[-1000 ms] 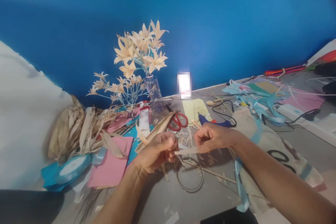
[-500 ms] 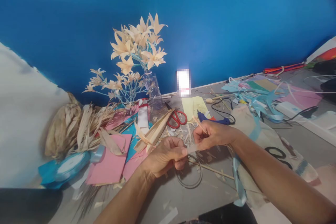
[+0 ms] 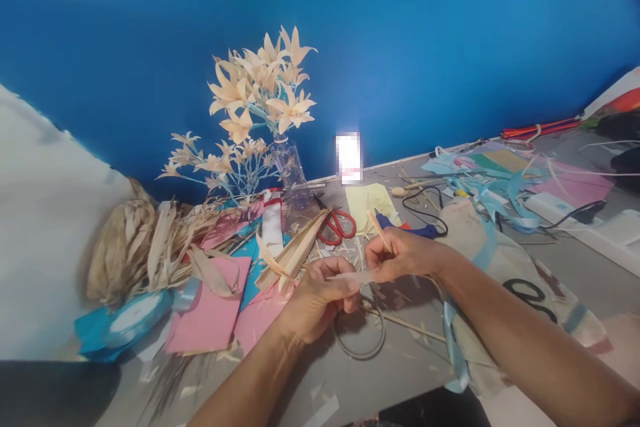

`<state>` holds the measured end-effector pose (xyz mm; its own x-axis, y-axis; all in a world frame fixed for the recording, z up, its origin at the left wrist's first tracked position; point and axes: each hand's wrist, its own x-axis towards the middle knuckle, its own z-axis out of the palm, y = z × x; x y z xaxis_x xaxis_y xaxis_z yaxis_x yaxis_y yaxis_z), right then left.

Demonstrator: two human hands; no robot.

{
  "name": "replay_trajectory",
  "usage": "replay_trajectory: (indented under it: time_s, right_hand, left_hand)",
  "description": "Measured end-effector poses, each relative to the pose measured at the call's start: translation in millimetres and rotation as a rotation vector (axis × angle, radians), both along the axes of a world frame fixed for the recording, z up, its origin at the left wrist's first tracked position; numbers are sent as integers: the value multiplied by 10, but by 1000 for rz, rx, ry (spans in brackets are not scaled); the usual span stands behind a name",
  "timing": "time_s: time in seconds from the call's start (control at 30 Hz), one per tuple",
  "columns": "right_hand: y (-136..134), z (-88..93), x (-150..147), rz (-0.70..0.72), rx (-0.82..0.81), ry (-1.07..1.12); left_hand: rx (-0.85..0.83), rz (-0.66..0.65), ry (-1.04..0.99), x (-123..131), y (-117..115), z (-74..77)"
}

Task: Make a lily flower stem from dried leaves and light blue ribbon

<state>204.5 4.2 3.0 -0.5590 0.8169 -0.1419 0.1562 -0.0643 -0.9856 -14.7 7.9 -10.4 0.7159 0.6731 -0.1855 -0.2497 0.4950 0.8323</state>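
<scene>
A thin pale strip (image 3: 361,277) stretches between my hands above the grey table. My left hand (image 3: 325,297) pinches its left end between thumb and fingers. The strip's right end is held by my right hand (image 3: 400,257), which also has a narrow peach-coloured piece (image 3: 379,230) sticking up from its curled fingers. Just below my left hand lies a roll of dark wire (image 3: 361,355), partly covered by the fingers. Red-handled scissors (image 3: 338,227) and a blue glue gun (image 3: 423,231) lie beyond my hands.
Dried husks (image 3: 120,247), pink sheets (image 3: 207,323) and a blue ribbon roll (image 3: 135,320) are at the left. Husk flowers (image 3: 263,90) stand in a clear vase (image 3: 291,177) by the wall. A cream cloth (image 3: 480,293) lies under my right forearm, near a white power strip (image 3: 590,230).
My left fingers have shifted along the strip, whose end now shows above my left thumb. My right hand has moved slightly left, and the peach-coloured piece stands out more.
</scene>
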Motion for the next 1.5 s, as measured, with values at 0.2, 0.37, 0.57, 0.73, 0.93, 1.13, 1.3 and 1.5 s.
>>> replay_trajectory:
  time_s: [0.2,0.37,0.57,0.73,0.93,1.13,1.3,1.5]
  right_hand:
    - [28,-12,35,-81,45,11]
    - [17,-22,5,-72,41,2]
    - [32,-116,-77,1,70,128]
    - [28,-208,-164,-73,12,132]
    - [1,-230,-171,31,-106,333]
    - [40,-277,-142,96,-85,468]
    - [4,-229,-234,34,-129,464]
    - [-4,-244,-314,-34,-135,466]
  left_hand:
    - [-30,76,-178,-90,111,75]
    - [19,186,28,17,21,7]
    - [-13,211,85,90,-17,-74]
    - [7,218,94,78,-4,-91]
    - [-54,29,-91,79,-23,-97]
    - [-73,38,-153,76,-15,-68]
    - [-15,152,-51,72,-4,-65]
    - [10,167,-54,93,-32,-108]
